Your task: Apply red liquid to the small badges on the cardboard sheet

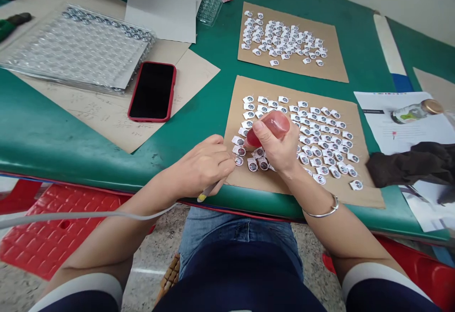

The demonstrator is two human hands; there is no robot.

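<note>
My right hand (282, 148) is wrapped round a translucent red squeeze bottle (273, 126), tilted with its narrow end pointing down and left. Below that end, rows of small white tabs with dark round centres (239, 151) lie on a brown cardboard sheet (368, 196). At the sheet's left edge, my left hand (208, 165) is closed on a slim pale stick with a yellow end (205, 194). Its far tip is hidden by the fingers, which are close to the nearest tabs. I cannot tell whether the bottle touches a tab.
A second cardboard sheet (295, 71) with similar tabs lies behind. On the left are a red-cased phone (152, 91) and clear plastic trays (81, 49). A small glass bottle (414, 111), papers and dark cloth (401, 167) lie right. A grey cable (88, 215) passes by my left arm.
</note>
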